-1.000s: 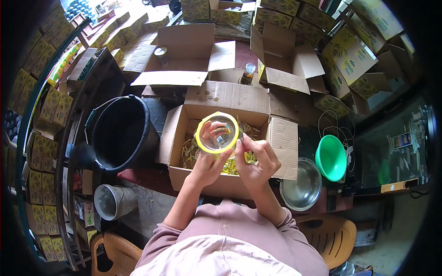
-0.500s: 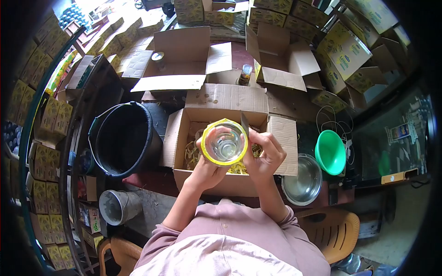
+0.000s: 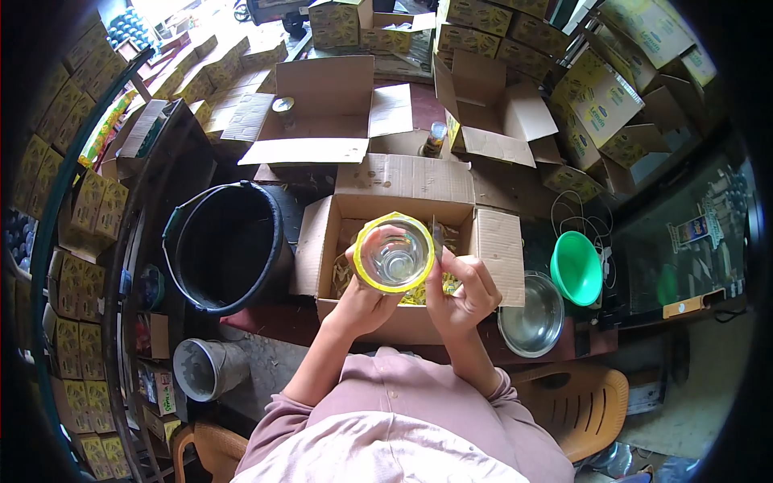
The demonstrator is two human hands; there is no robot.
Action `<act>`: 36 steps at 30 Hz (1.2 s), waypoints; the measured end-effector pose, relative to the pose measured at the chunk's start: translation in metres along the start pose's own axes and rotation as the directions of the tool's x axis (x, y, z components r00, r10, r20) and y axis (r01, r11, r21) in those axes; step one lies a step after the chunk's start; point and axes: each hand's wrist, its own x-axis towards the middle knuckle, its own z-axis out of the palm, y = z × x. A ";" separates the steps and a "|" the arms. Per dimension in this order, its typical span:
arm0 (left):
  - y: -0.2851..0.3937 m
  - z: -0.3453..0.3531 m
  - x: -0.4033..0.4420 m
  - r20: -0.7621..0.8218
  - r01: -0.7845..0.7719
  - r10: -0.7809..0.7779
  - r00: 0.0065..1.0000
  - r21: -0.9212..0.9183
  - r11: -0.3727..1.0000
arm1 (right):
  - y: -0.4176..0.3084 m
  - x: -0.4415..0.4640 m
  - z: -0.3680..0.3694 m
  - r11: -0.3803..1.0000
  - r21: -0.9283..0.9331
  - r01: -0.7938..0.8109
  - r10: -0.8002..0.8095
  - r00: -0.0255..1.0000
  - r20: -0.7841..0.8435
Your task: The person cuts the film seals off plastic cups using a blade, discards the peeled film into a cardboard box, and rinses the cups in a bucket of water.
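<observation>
A clear round jar with a yellow rim is held mouth up over an open cardboard box. Wrapped round its left and lower side is my left hand. My right hand pinches a thin dark blade upright against the jar's right edge. Yellow scraps lie inside the box beneath both hands.
A large black bucket and a small grey bucket stand at the left. To the right are a steel bowl and a green bowl. Two open boxes and a standing jar are beyond.
The jar has turned and moved slightly right and down, so the coloured label seen through it earlier no longer shows. Both hands keep their hold, and the camera view has shifted a little.
</observation>
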 end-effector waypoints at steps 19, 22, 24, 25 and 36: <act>-0.016 -0.011 0.008 0.074 0.007 -0.002 0.997 -0.064 0.998 | 0.019 0.010 0.006 0.999 0.021 -0.044 0.041 0.993 0.107; -0.014 -0.017 0.012 0.108 0.032 -0.025 0.994 -0.067 0.997 | 0.024 0.005 0.006 0.997 0.032 -0.073 0.068 0.991 0.117; -0.017 -0.017 0.012 0.160 0.059 -0.046 0.986 -0.074 0.996 | 0.025 0.007 0.005 0.996 0.006 -0.090 0.088 0.987 0.136; -0.018 -0.017 0.012 0.173 0.047 -0.029 0.984 -0.096 0.994 | 0.025 0.007 0.003 0.995 -0.010 -0.101 0.101 0.985 0.143; -0.021 -0.016 0.019 0.176 0.068 -0.021 0.984 -0.261 0.963 | 0.027 0.007 -0.001 0.991 0.006 -0.137 0.133 0.972 0.192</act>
